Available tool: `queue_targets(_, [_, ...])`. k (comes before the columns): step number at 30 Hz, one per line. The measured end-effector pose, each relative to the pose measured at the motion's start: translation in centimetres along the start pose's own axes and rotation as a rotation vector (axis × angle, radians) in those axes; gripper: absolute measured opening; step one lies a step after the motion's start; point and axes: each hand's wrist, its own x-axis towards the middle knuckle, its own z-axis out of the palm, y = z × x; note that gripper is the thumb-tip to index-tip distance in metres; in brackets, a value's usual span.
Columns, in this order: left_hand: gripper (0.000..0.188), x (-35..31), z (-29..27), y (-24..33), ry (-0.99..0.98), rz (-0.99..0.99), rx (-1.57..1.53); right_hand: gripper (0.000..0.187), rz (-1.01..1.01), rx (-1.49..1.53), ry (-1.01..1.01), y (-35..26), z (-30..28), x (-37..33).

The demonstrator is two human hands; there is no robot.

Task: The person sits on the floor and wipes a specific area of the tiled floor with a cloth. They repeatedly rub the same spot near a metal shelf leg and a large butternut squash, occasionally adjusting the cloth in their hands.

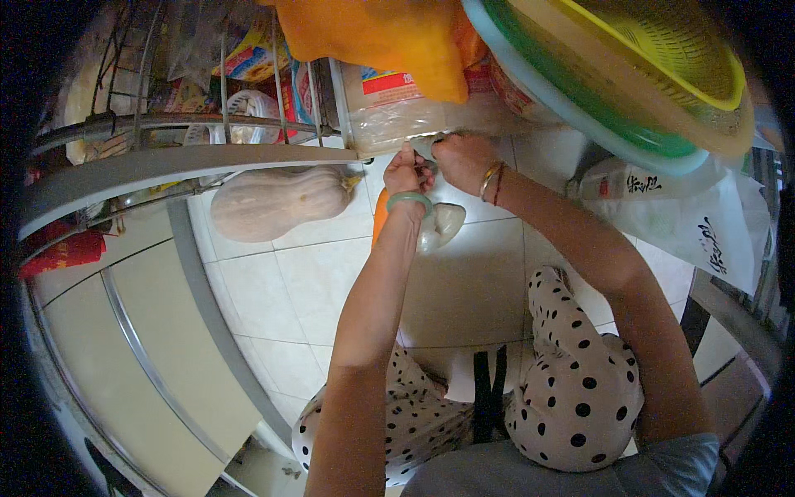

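Note:
Low over the tiled floor, my left hand (403, 171), with a green bangle at its wrist, has its fingers curled at the neck of a thin see-through plastic bag (424, 149). Beside it my right hand (465, 162) pinches the same plastic. Just below the hands lies a pale, rounded thing (448, 222) that looks wrapped in clear plastic; its kind does not show. A long orange thing (380, 217), perhaps a carrot, is partly hidden behind my left wrist. To the left, a butternut squash (277, 204) rests on the floor.
A wire rack (190, 156) with packets stands above the squash. An orange cloth (381, 37) hangs ahead, over a clear-wrapped package (385, 112). Stacked basins and a yellow colander (679, 50) jut out at upper right, above white plastic bags (704, 219). A cream cabinet (157, 331) is at left.

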Motion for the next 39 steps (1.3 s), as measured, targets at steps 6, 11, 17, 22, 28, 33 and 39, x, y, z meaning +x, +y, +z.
queue_targets(6, [0.027,-0.3,0.1,0.3,0.022,-0.011,-0.056,0.009,0.023,-0.007,0.063,3.0,0.1,-2.4])
queue_targets(11, [0.029,0.0,-0.2,0.0,-0.03,-0.001,-0.035,0.009,0.049,-0.013,-0.006,0.4,-0.8,-1.0])
queue_targets(17, [0.03,0.0,-0.2,0.4,-0.075,-0.056,-0.042,0.015,-0.014,-0.055,-0.008,1.0,0.4,-1.0])
queue_targets(22, [0.056,-0.7,-1.7,2.0,-0.044,-0.184,-0.061,0.01,0.109,0.043,-0.076,1.8,-1.0,-6.2])
queue_targets(28, [0.046,1.3,-2.4,1.8,0.024,-0.051,-0.017,0.015,0.046,0.045,-0.142,-2.2,-2.5,-1.7])
queue_targets(33, [0.041,0.3,-0.3,1.7,0.107,-0.018,0.025,0.017,0.004,-0.007,-0.045,-1.4,-0.2,-0.8])
queue_targets(39, [0.038,0.5,0.3,1.1,0.092,0.054,-0.022,0.012,0.037,0.0,-0.017,-2.3,1.5,0.9])
